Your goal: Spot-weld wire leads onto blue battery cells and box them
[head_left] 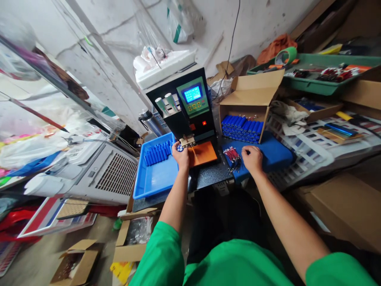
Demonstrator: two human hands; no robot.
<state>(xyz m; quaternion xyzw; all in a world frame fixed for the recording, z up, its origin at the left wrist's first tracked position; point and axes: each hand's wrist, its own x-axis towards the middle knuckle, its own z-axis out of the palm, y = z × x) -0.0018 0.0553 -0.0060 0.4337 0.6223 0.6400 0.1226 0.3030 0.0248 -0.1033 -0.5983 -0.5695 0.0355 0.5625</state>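
My left hand (181,157) is closed around a blue battery pack (179,148), its round ends turned up, at the front of a black spot welding machine (195,129). The machine's small lit screen (193,94) glows blue. Just beside the hand is an orange plate (205,154) at the machine's base. My right hand (252,159) has its fingers curled in over a blue surface (275,153); whatever they may hold is hidden. To the left of that hand lies a bundle of red and black wire leads (232,157) with white ends.
A blue tray (157,180) on the left carries a row of blue batteries (157,153). Behind my right hand, an open cardboard box (250,97) contains many more blue cells (242,128). Farther right are a green tray (315,83) and a white plastic crate (312,159).
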